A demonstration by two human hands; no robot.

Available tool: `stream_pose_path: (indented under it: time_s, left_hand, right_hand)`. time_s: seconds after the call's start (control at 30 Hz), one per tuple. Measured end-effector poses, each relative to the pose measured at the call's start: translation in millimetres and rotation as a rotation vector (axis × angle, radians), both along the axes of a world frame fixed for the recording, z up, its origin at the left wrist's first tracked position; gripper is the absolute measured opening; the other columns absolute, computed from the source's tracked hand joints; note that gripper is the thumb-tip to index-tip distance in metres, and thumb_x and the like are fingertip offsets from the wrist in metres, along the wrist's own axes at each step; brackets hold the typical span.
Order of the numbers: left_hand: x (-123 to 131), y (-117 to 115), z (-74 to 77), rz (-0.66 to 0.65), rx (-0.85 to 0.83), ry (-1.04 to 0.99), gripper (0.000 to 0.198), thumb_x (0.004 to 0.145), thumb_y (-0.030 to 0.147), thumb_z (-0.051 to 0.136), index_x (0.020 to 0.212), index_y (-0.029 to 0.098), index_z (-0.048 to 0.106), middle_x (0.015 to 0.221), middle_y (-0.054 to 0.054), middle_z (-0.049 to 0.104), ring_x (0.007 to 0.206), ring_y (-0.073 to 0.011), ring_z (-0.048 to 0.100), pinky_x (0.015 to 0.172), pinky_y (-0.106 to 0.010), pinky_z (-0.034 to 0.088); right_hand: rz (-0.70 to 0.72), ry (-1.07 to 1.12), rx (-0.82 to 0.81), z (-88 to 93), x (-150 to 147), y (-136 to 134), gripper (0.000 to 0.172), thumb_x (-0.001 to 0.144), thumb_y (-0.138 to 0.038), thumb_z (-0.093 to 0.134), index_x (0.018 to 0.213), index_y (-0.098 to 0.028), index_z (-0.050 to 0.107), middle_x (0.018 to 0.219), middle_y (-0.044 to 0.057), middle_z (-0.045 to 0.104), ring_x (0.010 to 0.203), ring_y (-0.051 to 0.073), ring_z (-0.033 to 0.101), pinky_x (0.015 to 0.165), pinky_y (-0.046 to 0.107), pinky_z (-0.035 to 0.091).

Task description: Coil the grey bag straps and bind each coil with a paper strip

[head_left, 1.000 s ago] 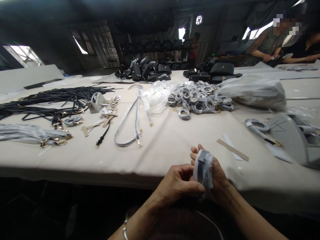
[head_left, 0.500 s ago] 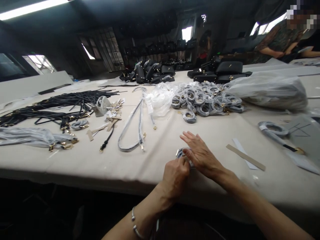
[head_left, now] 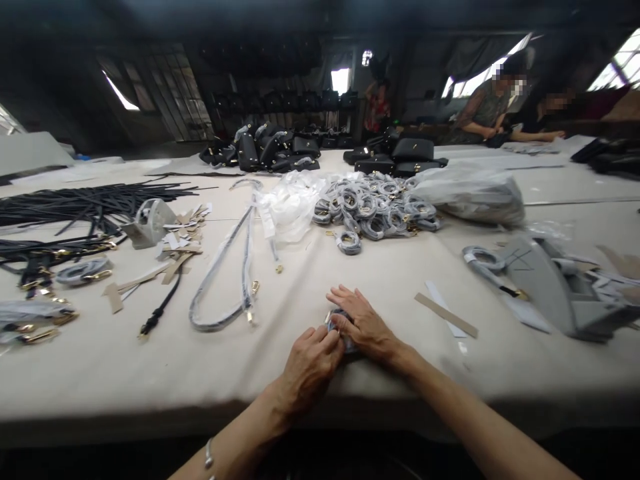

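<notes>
A plastic-wrapped bag strap (head_left: 331, 317), wound in a small coil, lies on the table near the front edge, mostly covered by my hands. My left hand (head_left: 313, 360) is closed, with its fingertips pinching the near left side of the coil. Over the coil's right side rests my right hand (head_left: 367, 327), fingers stretched out and thumb on the strap. A long wrapped strap (head_left: 200, 300) with gold clasps lies in a loop to the left. Beyond my hands is a heap of coiled wrapped straps (head_left: 373, 207), with one coil (head_left: 349, 243) at its near edge.
Paper strips (head_left: 447, 315) lie at right, near a wrapped strap (head_left: 483, 259) and a grey tape dispenser (head_left: 560, 287). Another dispenser (head_left: 150, 223), paper scraps (head_left: 183, 237) and black straps (head_left: 75, 203) are at left. Black bags (head_left: 413, 148) and a plastic bag (head_left: 470, 193) stand behind; people work beyond.
The view has swung to the right, so things sit further left and the right-hand dispenser shows fully. Both hands stay on the coil with nearly the same pose.
</notes>
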State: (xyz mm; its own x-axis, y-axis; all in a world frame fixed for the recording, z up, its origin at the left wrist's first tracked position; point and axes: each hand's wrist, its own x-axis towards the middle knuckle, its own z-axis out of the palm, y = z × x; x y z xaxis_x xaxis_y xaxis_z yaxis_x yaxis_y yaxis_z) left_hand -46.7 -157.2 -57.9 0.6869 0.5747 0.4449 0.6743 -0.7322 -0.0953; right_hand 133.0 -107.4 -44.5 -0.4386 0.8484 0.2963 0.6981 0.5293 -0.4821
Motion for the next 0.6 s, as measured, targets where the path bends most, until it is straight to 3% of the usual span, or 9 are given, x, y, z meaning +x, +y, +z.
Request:
stream_pose_path:
  time_s: [0.1,0.2,0.3,0.43,0.53,0.6]
  left_hand:
    - [-0.1,1.5,-3.7,-0.010,-0.029,-0.095,0.020,0.097,0.013,0.043,0.090,0.018,0.061,0.081,-0.005,0.061,0.071,-0.0203,0.052,0.062,-0.033,0.042]
    - [-1.0,2.3,-6.1,-0.022,-0.057,-0.170,0.022,0.097,0.013,0.044,0.084,0.018,0.061,0.079,-0.005,0.061,0.070,-0.0197,0.050,0.063,-0.032,0.041]
    - [-1.1,2.8,-4.0,0.000,-0.128,-0.244,0.021,0.095,0.012,0.047,0.081,0.017,0.061,0.078,-0.005,0.059,0.070,-0.0194,0.050,0.063,-0.031,0.040]
    - [-2.2,1.8,7.3,0.074,-0.357,-0.471,0.015,0.091,0.014,0.055,0.082,0.017,0.067,0.079,-0.003,0.056,0.074,-0.0181,0.053,0.067,-0.029,0.040]
    - [-6.3,-1.6,16.7,0.145,-0.643,-0.780,0.015,0.090,0.021,0.060,0.080,0.017,0.070,0.076,-0.001,0.051,0.071,-0.0149,0.052,0.066,-0.026,0.039]
    - [-10.3,-5.0,19.4,0.168,-0.840,-0.991,0.020,0.089,0.029,0.062,0.076,0.016,0.071,0.073,0.000,0.048,0.066,-0.0125,0.050,0.061,-0.024,0.038]
  right_hand:
    - [-0.229,0.076,0.050,9.3,52.0,-11.9,0.040,0.099,-0.044,0.040,0.117,-0.021,0.066,0.127,0.009,0.066,0.120,0.022,0.060,0.104,0.038,0.046]
    - [-0.525,0.086,0.057,20.7,128.6,-30.4,0.041,0.093,-0.047,0.045,0.101,-0.015,0.070,0.106,0.015,0.072,0.100,0.030,0.067,0.093,0.046,0.050]
    - [-0.687,-0.052,-0.159,25.5,187.4,-38.0,0.038,0.075,-0.048,0.064,0.093,-0.016,0.073,0.099,0.013,0.074,0.091,0.031,0.068,0.084,0.043,0.050]
    - [-0.656,-0.145,-0.284,21.2,207.3,-26.3,0.025,0.063,-0.041,0.071,0.077,-0.020,0.073,0.085,0.007,0.074,0.082,0.028,0.067,0.073,0.036,0.047]
    - [-0.636,-0.196,-0.339,22.3,204.4,-16.9,0.017,0.060,-0.038,0.071,0.062,-0.022,0.067,0.064,0.004,0.069,0.066,0.026,0.064,0.059,0.033,0.039]
    - [-0.618,-0.223,-0.345,26.3,202.1,-16.3,0.018,0.062,-0.039,0.070,0.060,-0.022,0.065,0.061,0.003,0.067,0.064,0.025,0.062,0.058,0.033,0.037]
